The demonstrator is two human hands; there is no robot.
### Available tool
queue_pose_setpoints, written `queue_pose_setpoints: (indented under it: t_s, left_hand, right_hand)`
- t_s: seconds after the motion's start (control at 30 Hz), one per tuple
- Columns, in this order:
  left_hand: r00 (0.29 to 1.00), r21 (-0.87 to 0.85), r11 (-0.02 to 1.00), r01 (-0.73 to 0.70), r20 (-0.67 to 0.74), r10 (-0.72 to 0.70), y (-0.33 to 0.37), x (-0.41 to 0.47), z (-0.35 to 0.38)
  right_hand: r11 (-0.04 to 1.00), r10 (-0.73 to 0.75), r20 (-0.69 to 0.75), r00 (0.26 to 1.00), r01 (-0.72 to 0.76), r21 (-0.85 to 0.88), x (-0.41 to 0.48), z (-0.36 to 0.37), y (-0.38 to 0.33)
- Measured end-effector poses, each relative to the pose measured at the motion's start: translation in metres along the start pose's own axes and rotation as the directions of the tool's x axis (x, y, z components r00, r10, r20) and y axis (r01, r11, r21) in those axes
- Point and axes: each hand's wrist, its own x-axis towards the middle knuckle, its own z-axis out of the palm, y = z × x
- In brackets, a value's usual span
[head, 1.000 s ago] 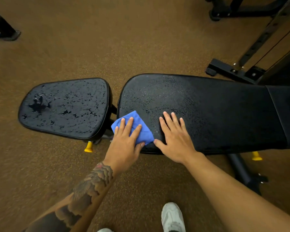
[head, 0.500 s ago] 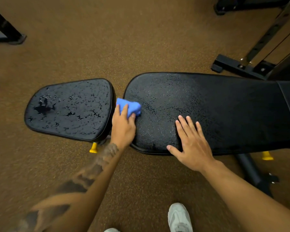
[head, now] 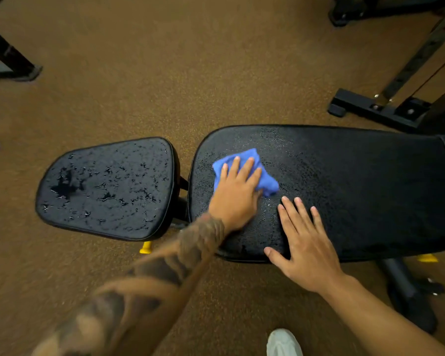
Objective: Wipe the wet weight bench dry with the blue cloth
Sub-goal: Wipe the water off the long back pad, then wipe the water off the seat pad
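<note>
Now shoving the blue cloth point(head: 266, 182) inward from the back pad point(head: 357, 191) edge under a flat left hand point(head: 235, 194), bracing with spread right hand point(head: 306, 247), puddly seat pad point(head: 106, 188) still to go.

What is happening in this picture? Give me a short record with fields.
Left hand: flat on the blue cloth, pressing it onto the back pad
Right hand: flat on the back pad, holding nothing
Back pad: fine droplets near the cloth
Seat pad: beaded with water, untouched
Floor: brown, a white shoe at the bottom

left hand point(head: 235, 199) flat, right hand point(head: 306, 250) splayed
</note>
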Motion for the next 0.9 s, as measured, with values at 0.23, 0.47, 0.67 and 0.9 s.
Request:
queue_pose_setpoints:
  t_s: [0.23,0.47,0.67,0.9]
  left_hand:
    - [0.987,-0.076,0.984,0.16,0.038,-0.157,-0.083,0.056,-0.028]
    - [0.928,-0.394,0.871,0.293,-0.102,-0.358,-0.068,-0.054,-0.009]
    - [0.964,-0.226,0.956,0.185,-0.149,-0.222,-0.001,-0.113,0.011]
    - [0.99,-0.169,0.978,-0.126,0.043,0.135,-0.002,-0.075,-0.013]
  right_hand:
    - [1.0,0.004,0.006,1.0,-0.004,0.012,0.0,-0.001,-0.001]
    - [1.0,0.011,0.029,1.0,-0.012,0.015,-0.001,-0.004,-0.001]
    - [1.0,0.005,0.052,0.999,-0.005,0.007,-0.001,-0.004,0.0]
    - [0.999,0.038,0.09,0.995,-0.036,-0.025,0.002,-0.009,-0.004]
